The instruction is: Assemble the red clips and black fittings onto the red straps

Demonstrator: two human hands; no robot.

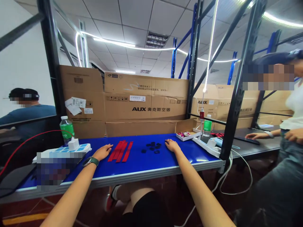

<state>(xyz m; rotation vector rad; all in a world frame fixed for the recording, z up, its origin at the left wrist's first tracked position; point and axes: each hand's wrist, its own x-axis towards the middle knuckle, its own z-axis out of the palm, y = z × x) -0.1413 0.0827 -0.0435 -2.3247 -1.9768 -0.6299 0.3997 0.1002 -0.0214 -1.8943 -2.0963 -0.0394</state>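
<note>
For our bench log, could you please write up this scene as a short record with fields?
Left hand: empty, resting on the blue workbench, nearest the red strips
Right hand: empty, resting on the bench, nearest the small black pieces
Left wrist: wristwatch with green strap
Also on bench: white tray of small items, water bottle
Behind: AUX cardboard boxes
Others: co-worker's hand on a dark bench, right

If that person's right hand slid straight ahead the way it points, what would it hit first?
The right hand would probably meet the low cardboard box behind the blue table, passing the black pieces; depth is unclear.
</note>
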